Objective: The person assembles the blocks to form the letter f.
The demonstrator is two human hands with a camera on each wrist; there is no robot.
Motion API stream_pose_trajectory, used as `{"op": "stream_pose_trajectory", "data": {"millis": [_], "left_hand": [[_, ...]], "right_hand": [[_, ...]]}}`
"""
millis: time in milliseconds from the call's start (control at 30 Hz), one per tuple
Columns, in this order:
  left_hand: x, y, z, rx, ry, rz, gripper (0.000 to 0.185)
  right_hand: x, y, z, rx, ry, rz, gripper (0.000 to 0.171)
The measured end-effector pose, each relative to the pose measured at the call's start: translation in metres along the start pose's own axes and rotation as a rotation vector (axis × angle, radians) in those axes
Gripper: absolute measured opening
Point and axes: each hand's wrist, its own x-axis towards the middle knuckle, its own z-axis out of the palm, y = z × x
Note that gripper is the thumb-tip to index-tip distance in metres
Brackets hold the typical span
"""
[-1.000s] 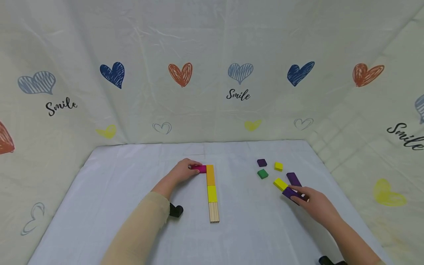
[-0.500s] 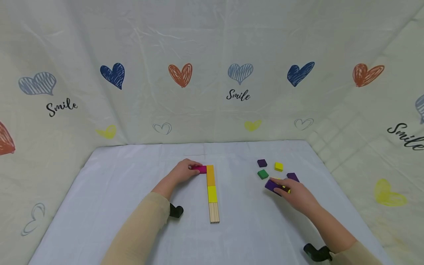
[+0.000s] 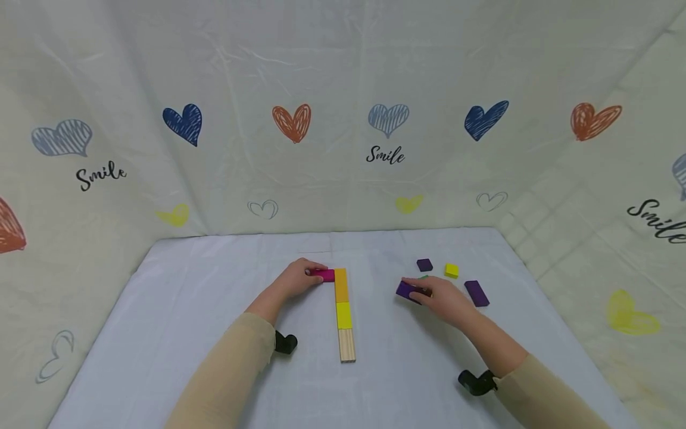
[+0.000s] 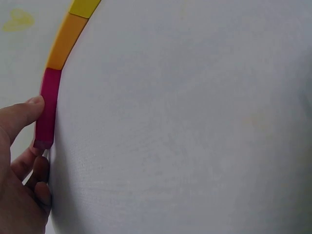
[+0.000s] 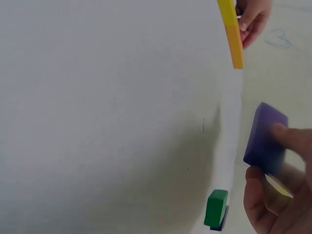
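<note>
My left hand [image 3: 295, 277] pinches the magenta block [image 4: 47, 107] between thumb and fingers, and that block lies crosswise on the white surface [image 3: 203, 274], its right end touching the left side of the orange block [image 3: 341, 285] at the far end. From there a straight row runs toward me: the orange block, then the long yellow block [image 3: 344, 316], then the plain wood block [image 3: 347, 345], each set end to end with the next. My right hand [image 3: 442, 298] grips a purple block [image 5: 263, 139] by thumb and fingers, its near part a little blurred, above the surface and to the right of the row, apart from it. A sliver of yellow shows among my right fingers in the right wrist view, but I cannot tell its shape. Behind that hand sits the green block [image 5: 216, 207], mostly hidden from my head view. Beyond it lies a small dark purple block [image 3: 424, 265], with a small yellow block [image 3: 452, 271] just to its right and a longer purple block [image 3: 477, 293] nearer me, farther right. A black device [image 3: 286, 342] sits at my left wrist, by the cuff of my beige sleeve [image 3: 230, 357].
</note>
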Motion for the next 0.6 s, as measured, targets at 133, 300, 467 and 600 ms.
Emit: {"op": "stream_pose_trajectory", "data": {"millis": [133, 300, 467, 600], "left_hand": [[0.0, 0.0, -0.001, 0.002, -0.001, 0.005, 0.033], [-0.002, 0.0, -0.002, 0.0, -0.002, 0.016, 0.033], [-0.001, -0.001, -0.003, 0.004, -0.002, 0.032, 0.032], [-0.001, -0.001, -0.003, 0.006, 0.001, 0.036, 0.032]], "right_hand": [[0.016, -0.011, 0.006, 0.013, -0.016, -0.02, 0.041], [0.036, -0.023, 0.015, 0.015, -0.056, -0.013, 0.042], [0.053, -0.033, 0.023, 0.012, -0.091, 0.041, 0.04], [0.062, -0.038, 0.029, 0.029, -0.116, 0.063, 0.039]]}}
